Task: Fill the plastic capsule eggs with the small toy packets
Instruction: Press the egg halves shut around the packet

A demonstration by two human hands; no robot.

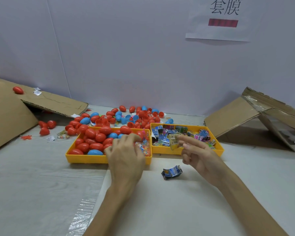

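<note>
Filling seems far from done. The right hand pinches a yellow toy packet just right of the egg tray. The left hand curls into that tray, its grip hidden. Many capsule eggs crowd it and lie heaped behind it, contents unknowable.

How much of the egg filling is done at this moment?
Done: unclear; closed eggs lie in the left tray, contents hidden. In hand: right hand pinches a yellow packet, left hand reaches among the eggs. Left: right tray full of packets, open halves behind.
</note>
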